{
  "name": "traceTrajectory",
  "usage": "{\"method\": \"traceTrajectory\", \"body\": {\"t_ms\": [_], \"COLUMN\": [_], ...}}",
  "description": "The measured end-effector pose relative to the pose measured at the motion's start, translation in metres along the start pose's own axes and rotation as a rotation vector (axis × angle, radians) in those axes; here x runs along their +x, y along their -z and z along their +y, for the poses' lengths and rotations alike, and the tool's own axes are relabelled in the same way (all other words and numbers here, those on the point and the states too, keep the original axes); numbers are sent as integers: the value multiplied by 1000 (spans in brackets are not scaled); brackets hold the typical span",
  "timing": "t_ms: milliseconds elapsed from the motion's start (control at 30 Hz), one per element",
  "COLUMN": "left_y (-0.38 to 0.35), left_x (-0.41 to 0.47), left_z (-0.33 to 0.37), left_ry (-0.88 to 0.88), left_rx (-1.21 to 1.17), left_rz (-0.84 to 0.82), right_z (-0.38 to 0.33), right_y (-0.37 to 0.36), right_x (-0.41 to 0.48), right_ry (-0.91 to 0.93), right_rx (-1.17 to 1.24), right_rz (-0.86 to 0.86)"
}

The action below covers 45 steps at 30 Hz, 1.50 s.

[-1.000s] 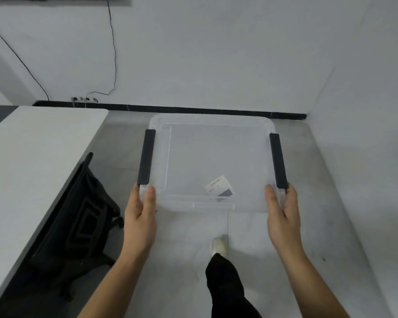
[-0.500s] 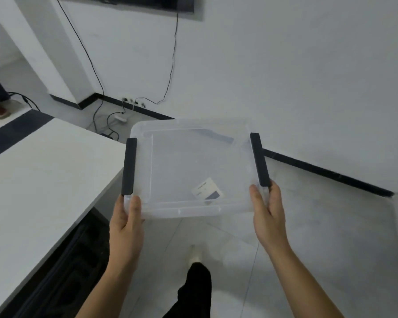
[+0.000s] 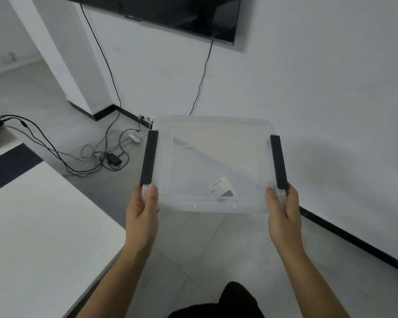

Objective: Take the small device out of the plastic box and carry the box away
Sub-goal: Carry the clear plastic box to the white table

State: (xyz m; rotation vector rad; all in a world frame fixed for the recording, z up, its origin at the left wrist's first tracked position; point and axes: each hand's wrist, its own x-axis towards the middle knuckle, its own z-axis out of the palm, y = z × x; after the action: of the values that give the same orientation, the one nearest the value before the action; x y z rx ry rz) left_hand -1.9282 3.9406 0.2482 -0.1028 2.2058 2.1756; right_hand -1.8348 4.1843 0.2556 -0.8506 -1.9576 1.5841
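Dark clothing [image 3: 228, 301]: bottom centre of the frame, a black patch of the person's own garment, closest to the camera.
Left hand [image 3: 141, 213]: lower centre-left, forearm running up from the bottom edge, thumb on top of the rim and fingers tucked underneath, clamped on the box's near-left corner.
Right hand [image 3: 284, 216]: lower centre-right, same story, thumb over the rim and fingers under, gripping the near-right corner.
Plastic box [image 3: 193, 157]: dead centre, clear and shallow, held up in the air between both hands, above the tiled floor [image 3: 211, 246].
Box contents: just a white-and-dark label [image 3: 222, 187] near the front wall; whether it sits inside or under the base, cannot tell.
Black clips: left clip [image 3: 149, 157] and right clip [image 3: 279, 162] run along the two side rims, each ending right at a hand.
White table [image 3: 39, 237]: lower left of the frame, its edge just beside the left forearm.
Cables [image 3: 101, 154]: tangled on the floor at middle left, with a small black adapter among them.
Wall screen [image 3: 170, 12]: top centre, dark, mounted on the white wall, two cords hanging down from it.
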Motion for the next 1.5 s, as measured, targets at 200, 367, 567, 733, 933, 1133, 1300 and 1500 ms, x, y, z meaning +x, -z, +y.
{"method": "traceTrajectory", "body": {"t_ms": [200,367,567,733,933,1133,1300,1500], "left_y": [-25,-8,50,109,217,307,352,387], "left_x": [143,232,280,308,358,389,388,389], "left_z": [-6,8,16,-2,-35,-47,-63,-97], "left_ry": [26,72,106,94,123,198,255,382], "left_rx": [10,-14,-102,-216,-297,-313,-410,-531], "left_rz": [186,473,909,1208,1394,1475,1596,1830], "right_z": [7,-23,-80,-91,-105,-129,-130,-104], "right_y": [-115,-245,-417,-551,-702,-821,-900,-989], "right_x": [158,268,309,285,229,175,122,49], "right_ry": [8,33,166,240,275,271,334,391], "right_rx": [29,29,-3,-33,-88,-180,-303,-495], "right_rz": [-168,-478,-928,-1202,-1360,-1443,-1606,-1860]}}
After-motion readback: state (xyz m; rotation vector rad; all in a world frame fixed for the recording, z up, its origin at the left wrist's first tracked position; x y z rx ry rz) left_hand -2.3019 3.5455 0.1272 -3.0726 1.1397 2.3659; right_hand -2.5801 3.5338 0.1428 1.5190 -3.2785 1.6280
